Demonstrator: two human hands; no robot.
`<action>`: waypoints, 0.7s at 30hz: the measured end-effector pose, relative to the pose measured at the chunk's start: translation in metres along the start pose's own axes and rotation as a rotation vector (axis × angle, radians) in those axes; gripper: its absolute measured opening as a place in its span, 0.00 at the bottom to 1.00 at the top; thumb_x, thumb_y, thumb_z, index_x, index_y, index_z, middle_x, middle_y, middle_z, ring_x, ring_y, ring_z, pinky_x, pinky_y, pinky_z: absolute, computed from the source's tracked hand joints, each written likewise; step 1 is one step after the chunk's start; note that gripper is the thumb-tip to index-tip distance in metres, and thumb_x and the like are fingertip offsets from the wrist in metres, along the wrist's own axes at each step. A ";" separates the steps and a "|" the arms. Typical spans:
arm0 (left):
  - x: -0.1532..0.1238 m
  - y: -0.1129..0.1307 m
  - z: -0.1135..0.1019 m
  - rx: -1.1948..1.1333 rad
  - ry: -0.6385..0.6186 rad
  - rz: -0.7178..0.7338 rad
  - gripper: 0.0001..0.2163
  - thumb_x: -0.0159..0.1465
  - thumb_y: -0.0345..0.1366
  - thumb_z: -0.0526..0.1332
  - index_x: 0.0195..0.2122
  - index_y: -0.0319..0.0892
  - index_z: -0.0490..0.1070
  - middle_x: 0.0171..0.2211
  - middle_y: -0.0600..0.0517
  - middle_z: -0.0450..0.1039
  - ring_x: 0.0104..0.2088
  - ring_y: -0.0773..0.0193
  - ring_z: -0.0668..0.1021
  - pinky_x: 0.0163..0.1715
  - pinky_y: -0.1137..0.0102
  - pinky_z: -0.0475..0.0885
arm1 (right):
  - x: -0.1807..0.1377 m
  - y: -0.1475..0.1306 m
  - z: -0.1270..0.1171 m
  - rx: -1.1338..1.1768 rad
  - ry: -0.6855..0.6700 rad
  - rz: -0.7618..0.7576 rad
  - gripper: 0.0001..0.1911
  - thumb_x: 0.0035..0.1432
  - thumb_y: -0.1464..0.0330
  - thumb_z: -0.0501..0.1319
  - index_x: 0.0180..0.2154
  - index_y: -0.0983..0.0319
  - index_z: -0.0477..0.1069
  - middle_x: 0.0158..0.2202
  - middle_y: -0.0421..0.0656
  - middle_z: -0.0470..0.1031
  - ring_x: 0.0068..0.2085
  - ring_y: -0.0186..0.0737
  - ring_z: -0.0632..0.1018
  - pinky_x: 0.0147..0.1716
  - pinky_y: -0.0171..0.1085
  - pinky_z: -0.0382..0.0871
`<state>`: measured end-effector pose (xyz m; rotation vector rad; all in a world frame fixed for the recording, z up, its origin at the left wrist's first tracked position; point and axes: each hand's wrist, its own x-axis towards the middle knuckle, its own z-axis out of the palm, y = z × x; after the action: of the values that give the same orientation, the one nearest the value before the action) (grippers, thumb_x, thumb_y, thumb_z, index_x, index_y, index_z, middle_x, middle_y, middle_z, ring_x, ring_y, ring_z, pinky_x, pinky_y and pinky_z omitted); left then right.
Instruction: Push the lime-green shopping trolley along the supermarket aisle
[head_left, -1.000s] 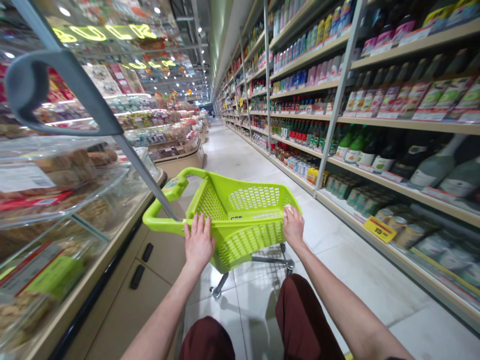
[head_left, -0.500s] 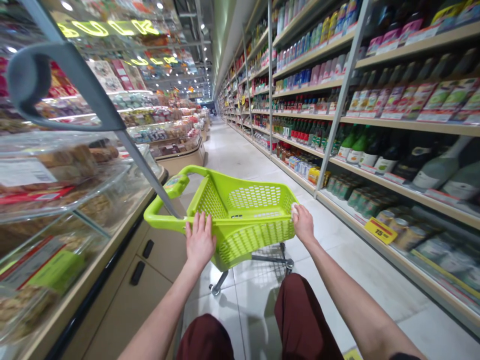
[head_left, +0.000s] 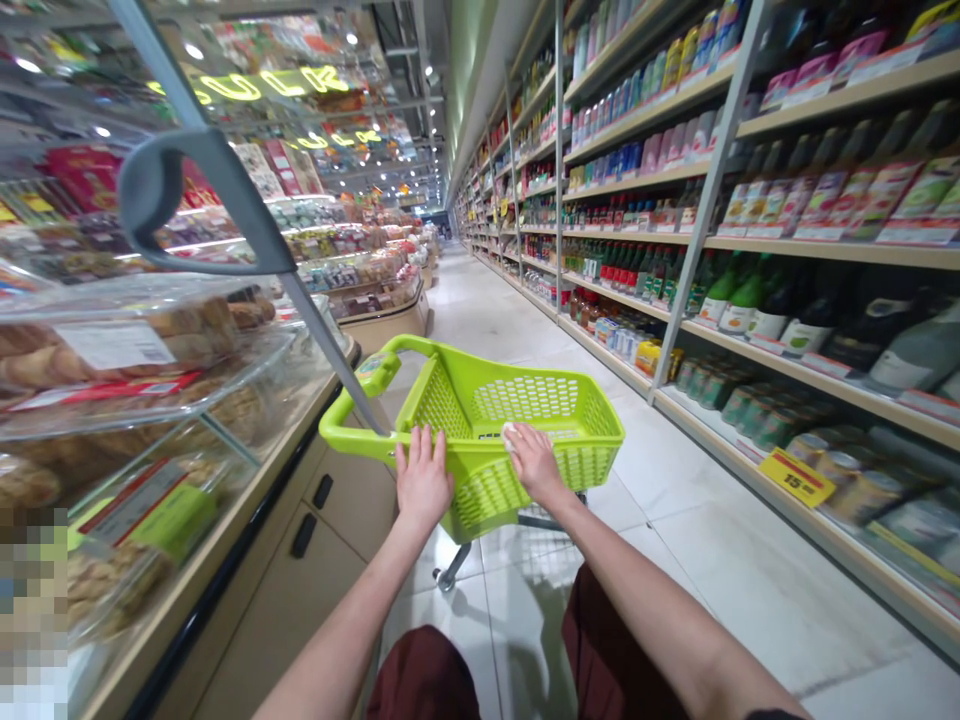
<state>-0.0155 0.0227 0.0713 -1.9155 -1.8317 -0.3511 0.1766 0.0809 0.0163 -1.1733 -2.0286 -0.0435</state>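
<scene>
From the head, we look down at a green cart. It stands on the pale floor, near the floor's left edge, with its handle end just beside the surface. The left hand lies flat on the near side of the cart, close to the handle. Its fingers are a little apart and go over the rim. The right hand is at the middle of the same rim. Its fingers are closed on a small white thing, maybe a cloth, but most of it is hidden. A gray pole with a big grip slants up and left from the rim by the handle. A wheel shows under the cart. Clear packs of food sit on the surface at the left. Along the floor's right edge are tall shelves. They hold green bottles and cans, and a yellow tag hangs low at the front. The person's knees poke in at the bottom.
</scene>
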 end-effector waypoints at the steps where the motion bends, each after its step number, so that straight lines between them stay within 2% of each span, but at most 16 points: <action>1: 0.000 0.000 -0.001 0.010 -0.008 0.000 0.28 0.51 0.33 0.54 0.55 0.36 0.56 0.58 0.41 0.52 0.59 0.50 0.50 0.56 0.51 0.44 | -0.002 0.009 -0.003 -0.011 -0.004 0.004 0.17 0.58 0.70 0.49 0.49 0.61 0.64 0.51 0.47 0.65 0.53 0.42 0.63 0.52 0.44 0.53; 6: 0.000 0.003 -0.004 0.043 -0.031 0.005 0.28 0.51 0.33 0.54 0.55 0.36 0.56 0.58 0.41 0.52 0.60 0.50 0.50 0.56 0.52 0.43 | -0.015 0.067 -0.016 -0.032 0.078 0.086 0.19 0.56 0.70 0.49 0.51 0.62 0.62 0.51 0.49 0.65 0.52 0.43 0.64 0.49 0.46 0.58; 9: 0.001 0.010 -0.005 0.031 -0.035 0.014 0.28 0.52 0.33 0.53 0.55 0.36 0.55 0.58 0.41 0.52 0.60 0.50 0.50 0.56 0.52 0.43 | -0.014 0.075 -0.016 -0.002 0.166 0.124 0.20 0.56 0.71 0.48 0.50 0.64 0.62 0.49 0.51 0.66 0.51 0.43 0.65 0.48 0.45 0.60; 11: 0.002 0.018 -0.007 0.010 -0.033 0.015 0.28 0.52 0.33 0.54 0.56 0.36 0.55 0.58 0.41 0.51 0.60 0.50 0.49 0.57 0.53 0.42 | -0.009 0.062 -0.009 0.018 0.189 0.120 0.19 0.55 0.72 0.48 0.49 0.65 0.63 0.48 0.51 0.67 0.50 0.43 0.65 0.48 0.46 0.60; 17: 0.001 0.041 -0.016 -0.062 -0.041 0.082 0.27 0.53 0.35 0.54 0.55 0.37 0.56 0.59 0.42 0.51 0.60 0.52 0.50 0.57 0.54 0.43 | 0.019 -0.013 0.014 0.131 0.147 0.054 0.19 0.55 0.73 0.48 0.49 0.65 0.64 0.49 0.51 0.66 0.52 0.43 0.64 0.50 0.46 0.58; 19: -0.003 0.041 -0.017 -0.098 -0.035 0.159 0.25 0.54 0.34 0.53 0.54 0.38 0.58 0.59 0.45 0.51 0.60 0.54 0.51 0.57 0.55 0.44 | 0.024 -0.025 0.013 0.168 0.124 0.037 0.19 0.55 0.74 0.48 0.49 0.64 0.63 0.49 0.50 0.66 0.52 0.42 0.64 0.50 0.45 0.58; 21: -0.010 0.034 -0.017 -0.133 -0.005 0.215 0.22 0.55 0.33 0.52 0.53 0.39 0.59 0.59 0.46 0.51 0.60 0.56 0.51 0.58 0.56 0.43 | 0.025 -0.021 0.008 0.188 0.105 0.002 0.19 0.55 0.72 0.48 0.50 0.64 0.63 0.50 0.49 0.65 0.52 0.42 0.63 0.51 0.45 0.57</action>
<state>0.0195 0.0054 0.0761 -2.1814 -1.6204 -0.4037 0.1487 0.0899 0.0337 -1.0337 -1.8951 0.0833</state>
